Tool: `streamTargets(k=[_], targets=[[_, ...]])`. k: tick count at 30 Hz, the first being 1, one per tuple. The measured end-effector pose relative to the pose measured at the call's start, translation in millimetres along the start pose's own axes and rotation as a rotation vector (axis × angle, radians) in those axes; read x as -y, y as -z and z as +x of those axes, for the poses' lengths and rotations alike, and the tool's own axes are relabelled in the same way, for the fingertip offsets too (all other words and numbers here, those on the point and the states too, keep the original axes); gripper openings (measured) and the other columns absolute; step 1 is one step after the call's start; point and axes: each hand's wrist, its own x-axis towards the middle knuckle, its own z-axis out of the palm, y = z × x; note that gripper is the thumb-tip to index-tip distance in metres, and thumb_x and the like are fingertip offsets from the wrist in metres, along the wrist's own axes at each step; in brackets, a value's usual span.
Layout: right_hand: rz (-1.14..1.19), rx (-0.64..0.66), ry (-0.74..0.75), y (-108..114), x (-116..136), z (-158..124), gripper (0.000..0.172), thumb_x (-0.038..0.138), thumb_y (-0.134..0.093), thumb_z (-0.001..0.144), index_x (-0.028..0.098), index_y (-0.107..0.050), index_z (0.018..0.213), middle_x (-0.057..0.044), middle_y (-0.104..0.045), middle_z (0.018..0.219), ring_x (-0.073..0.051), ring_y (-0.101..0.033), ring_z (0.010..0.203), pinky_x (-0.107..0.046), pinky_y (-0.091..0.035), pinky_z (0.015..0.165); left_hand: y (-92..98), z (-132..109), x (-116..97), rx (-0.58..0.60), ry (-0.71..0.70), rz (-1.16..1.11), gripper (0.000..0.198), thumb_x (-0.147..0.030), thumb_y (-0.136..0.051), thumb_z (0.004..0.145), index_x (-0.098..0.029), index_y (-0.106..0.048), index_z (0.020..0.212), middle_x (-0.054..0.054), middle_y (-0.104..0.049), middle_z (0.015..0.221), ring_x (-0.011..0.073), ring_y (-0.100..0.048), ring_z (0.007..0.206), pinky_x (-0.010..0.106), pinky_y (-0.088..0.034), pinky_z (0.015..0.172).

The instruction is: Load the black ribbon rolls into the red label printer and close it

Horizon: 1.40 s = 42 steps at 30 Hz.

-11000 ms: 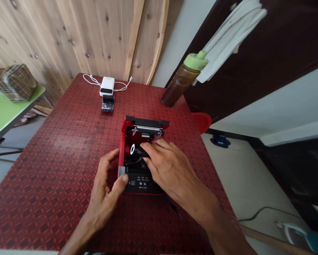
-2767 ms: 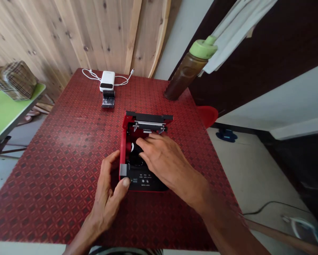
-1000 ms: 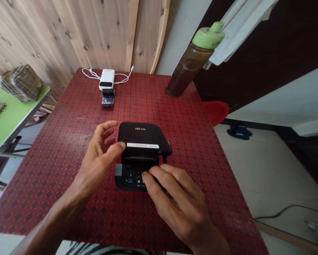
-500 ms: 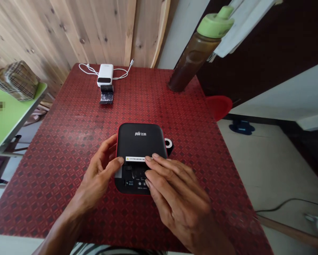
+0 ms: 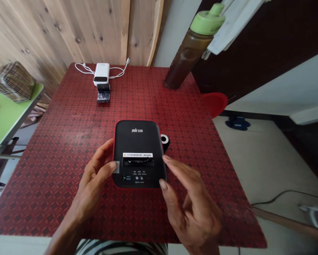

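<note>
**Item:** black receipt printer [image 5: 137, 136] with red base, lid shut, "Feie" logo, yellow-edged warning label, paper slot and small buttons on top. Lies flat at mid-table, near the edge closest to the person.

**Left hand** [image 5: 93, 180]: open, not gripping; thumb [image 5: 112, 165] at the printer's left side, beside a small grey tab.

**Right hand** [image 5: 192, 209]: open, fingers apart, not gripping; index fingertip just at the printer's right edge, contact uncertain.

**Adjacent:** black roll with white core [image 5: 164, 140], just beside the printer's right edge.

**Also on the red patterned table** [image 5: 55, 170]: white power bank [image 5: 101, 74] with white cable [image 5: 84, 69]; small black object [image 5: 103, 94]; brown bottle with green cap [image 5: 188, 53].

**Nearby:** plaid bag [image 5: 12, 81] on a green table [image 5: 5, 109].
</note>
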Motion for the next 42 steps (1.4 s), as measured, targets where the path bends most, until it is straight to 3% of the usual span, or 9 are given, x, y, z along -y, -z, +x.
streamTargets(k=[3, 6, 15, 21, 30, 33, 37, 40, 42], targets=[[-0.003, -0.04, -0.182, -4.7, -0.5, -23.6, 0.053, 0.016, -0.066, 0.105, 0.024, -0.058, 0.157, -0.014, -0.078, 0.138, -0.03, -0.079, 0.124, -0.048, -0.07, 0.101, 2.5, -6.5, 2.4, -0.009, 0.031, 0.006, 0.056, -0.041, -0.074, 0.101, -0.035, -0.064, 0.155, 0.006, -0.062, 0.164, 0.0362, -0.058, 0.151, 0.054, -0.043, 0.127], [-0.012, -0.025, -0.248, -12.3, -0.7, -39.0, 0.054, 0.028, -0.064, 0.108, 0.021, -0.054, 0.161, -0.016, -0.074, 0.144, -0.031, -0.077, 0.128, -0.047, -0.07, 0.102, 1.6, -7.8, 1.4, -0.031, 0.015, 0.066, 0.054, -0.042, -0.074, 0.101, -0.036, -0.065, 0.154, 0.005, -0.064, 0.163, 0.0343, -0.062, 0.146, 0.052, -0.046, 0.124], [-0.055, 0.013, -0.217, -19.8, -5.8, -38.3, 0.056, 0.038, -0.063, 0.109, 0.022, -0.049, 0.162, -0.017, -0.077, 0.139, -0.033, -0.08, 0.121, -0.05, -0.071, 0.099, -1.2, -8.8, -4.7, -0.045, -0.009, 0.151, 0.054, -0.047, -0.075, 0.101, -0.036, -0.065, 0.153, 0.006, -0.064, 0.162, 0.0341, -0.065, 0.142, 0.046, -0.058, 0.112], [-0.07, 0.034, -0.225, -19.5, -6.9, -37.5, 0.059, 0.036, -0.062, 0.109, 0.024, -0.048, 0.165, -0.017, -0.078, 0.139, -0.034, -0.081, 0.118, -0.046, -0.074, 0.087, -10.7, -7.5, -7.6, -0.077, 0.033, 0.114, 0.052, -0.046, -0.074, 0.101, -0.034, -0.065, 0.151, 0.007, -0.068, 0.156, 0.0345, -0.065, 0.142, 0.045, -0.061, 0.108], [-0.041, 0.063, -0.18, -13.1, -9.2, -32.1, 0.056, 0.039, -0.059, 0.111, 0.021, -0.049, 0.163, -0.018, -0.077, 0.139, -0.034, -0.079, 0.122, -0.049, -0.071, 0.096, -12.6, -9.7, -2.9, -0.084, 0.016, 0.106, 0.05, -0.043, -0.069, 0.103, -0.033, -0.064, 0.152, 0.007, -0.071, 0.152, 0.0329, -0.069, 0.134, 0.045, -0.06, 0.103], [-0.016, 0.068, -0.176, -1.8, -11.2, -18.1, 0.048, 0.037, -0.057, 0.112, 0.019, -0.055, 0.157, -0.018, -0.077, 0.138, -0.032, -0.078, 0.123, -0.047, -0.069, 0.1, -9.2, -9.4, 0.7, -0.068, -0.023, 0.132, 0.053, -0.044, -0.066, 0.104, -0.033, -0.061, 0.156, 0.008, -0.07, 0.152, 0.0342, -0.069, 0.134, 0.045, -0.061, 0.098], [-0.069, 0.016, 0.005, 6.1, -14.4, 25.0, 0.033, 0.009, -0.066, 0.105, 0.02, -0.069, 0.136, -0.01, -0.082, 0.122, -0.023, -0.08, 0.112, -0.039, -0.065, 0.104, -2.8, -7.6, 6.3, -0.025, -0.056, 0.141, 0.052, -0.045, -0.066, 0.105, -0.033, -0.061, 0.155, 0.007, -0.067, 0.157, 0.0334, -0.067, 0.137, 0.042, -0.06, 0.099], [-0.065, 0.169, 0.187, -1.2, -15.8, 63.6, 0.028, 0.001, -0.066, 0.104, 0.019, -0.074, 0.124, -0.008, -0.083, 0.115, -0.021, -0.079, 0.107, -0.038, -0.063, 0.103, 1.5, -5.3, 12.2, 0.011, -0.1, 0.118, 0.053, -0.048, -0.066, 0.105, -0.032, -0.061, 0.156, 0.007, -0.065, 0.159, 0.0333, -0.067, 0.137, 0.042, -0.06, 0.101], [-0.087, 0.379, 0.232, -10.9, -14.6, 85.7, 0.023, 0.002, -0.065, 0.105, 0.018, -0.075, 0.117, -0.009, -0.083, 0.116, -0.022, -0.077, 0.107, -0.039, -0.063, 0.1, 2.8, -4.2, 16.1, 0.031, -0.155, 0.134, 0.055, -0.05, -0.064, 0.105, -0.032, -0.06, 0.157, 0.008, -0.063, 0.162, 0.034, -0.065, 0.14, 0.045, -0.059, 0.106]])
